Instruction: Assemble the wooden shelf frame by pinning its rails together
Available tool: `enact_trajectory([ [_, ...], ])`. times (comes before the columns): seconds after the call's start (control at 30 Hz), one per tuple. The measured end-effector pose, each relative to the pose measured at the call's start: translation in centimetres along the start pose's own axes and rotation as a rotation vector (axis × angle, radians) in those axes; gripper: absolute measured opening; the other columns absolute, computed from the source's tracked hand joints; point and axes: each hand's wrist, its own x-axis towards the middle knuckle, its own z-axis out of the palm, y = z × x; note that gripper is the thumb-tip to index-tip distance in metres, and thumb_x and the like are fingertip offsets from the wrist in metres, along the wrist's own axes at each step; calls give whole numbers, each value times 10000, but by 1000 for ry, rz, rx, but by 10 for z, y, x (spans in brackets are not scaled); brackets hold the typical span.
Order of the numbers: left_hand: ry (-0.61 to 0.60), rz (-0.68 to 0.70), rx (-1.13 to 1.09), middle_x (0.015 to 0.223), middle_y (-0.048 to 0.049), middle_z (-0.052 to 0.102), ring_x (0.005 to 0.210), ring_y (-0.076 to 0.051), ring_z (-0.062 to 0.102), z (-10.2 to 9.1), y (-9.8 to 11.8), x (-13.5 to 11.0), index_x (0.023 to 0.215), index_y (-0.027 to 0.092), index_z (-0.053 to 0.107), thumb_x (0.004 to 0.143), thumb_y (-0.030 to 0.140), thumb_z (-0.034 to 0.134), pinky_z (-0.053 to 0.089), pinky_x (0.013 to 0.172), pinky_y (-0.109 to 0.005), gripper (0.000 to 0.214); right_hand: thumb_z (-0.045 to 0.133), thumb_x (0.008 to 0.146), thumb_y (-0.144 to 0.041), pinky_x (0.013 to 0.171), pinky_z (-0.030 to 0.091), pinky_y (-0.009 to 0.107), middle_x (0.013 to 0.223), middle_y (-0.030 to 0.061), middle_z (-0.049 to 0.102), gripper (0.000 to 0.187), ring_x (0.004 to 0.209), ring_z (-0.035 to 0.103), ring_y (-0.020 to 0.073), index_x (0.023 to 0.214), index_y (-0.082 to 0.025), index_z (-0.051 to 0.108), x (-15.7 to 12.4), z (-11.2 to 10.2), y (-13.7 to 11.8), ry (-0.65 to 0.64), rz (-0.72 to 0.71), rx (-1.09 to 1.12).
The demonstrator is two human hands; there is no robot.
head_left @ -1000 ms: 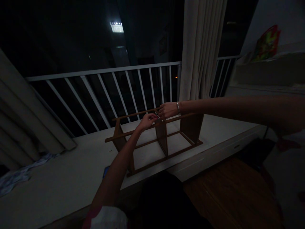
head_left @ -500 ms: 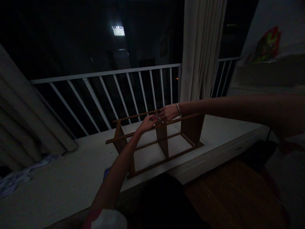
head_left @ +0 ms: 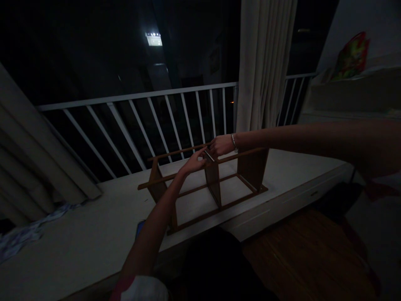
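Note:
A brown wooden shelf frame [head_left: 213, 184] lies on its side on a pale window ledge, its middle board standing upright between the rails. My left hand [head_left: 193, 162] reaches over the near upper rail to the top of that board. Its index finger is stretched out and the thumb stands apart, with nothing visible held. My right hand [head_left: 221, 145], a bracelet [head_left: 234, 143] on its wrist, is at the far end of the same board, by the far rail. Its fingers are curled together; what they hold, if anything, is hidden. A pale strip [head_left: 209, 156] shows along the board's edge between the hands.
A white railing [head_left: 138, 98] and dark window stand behind the ledge [head_left: 94, 234]. Curtains [head_left: 266, 62] hang at both sides. A blue-screened object [head_left: 139, 228] lies beside my left forearm. A red and green bag [head_left: 352, 56] sits at the right. The room is dim.
My left index finger has straightened out from a curled pinch, and the thumb has parted from it. My right hand stays by the board with its fingers curled more tightly.

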Motion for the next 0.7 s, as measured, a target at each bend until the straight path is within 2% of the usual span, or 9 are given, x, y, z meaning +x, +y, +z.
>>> enact_trajectory([
  [0.1,3,-31,-63,1095,-91,568,1001,-164,529,-1,6,-2,1363,147,316,699,151,524,443,829,-277,696,472,827,-198,691,320,258,1035,38,626,201,954,528,150,886,-219,663,-2,-5,-6,-56,197,184],
  [0.2,-25,-29,-36,1043,-87,600,973,-167,547,-2,9,-4,1266,131,461,701,147,510,448,822,-276,567,549,771,-276,645,325,231,962,18,656,199,853,571,144,922,-264,678,0,-8,-10,-154,515,366],
  [0.27,-52,-32,0,1009,-86,622,950,-174,560,-2,10,-4,1141,119,569,708,154,495,452,814,-280,441,576,734,-300,613,330,219,908,14,670,223,790,588,141,923,-267,690,2,-6,-10,-180,653,477],
  [0.33,-72,-38,27,975,-83,640,923,-180,571,-1,10,-4,1042,112,623,711,161,486,454,806,-285,361,577,708,-258,592,339,205,839,11,679,233,742,595,128,904,-239,702,3,-3,-10,-159,698,592],
  [0.5,-106,-67,49,832,-58,656,798,-166,580,0,10,-2,919,107,665,697,184,490,463,717,-264,292,546,669,-172,565,366,169,724,-7,677,298,656,593,94,928,-163,694,3,0,-11,-72,690,900],
  [0.7,-135,-126,-23,748,-37,643,678,-130,560,0,16,-4,888,107,671,695,249,514,439,619,-229,286,537,634,-101,563,364,166,747,2,681,270,682,590,98,850,-120,697,-1,0,-15,-59,711,898],
])
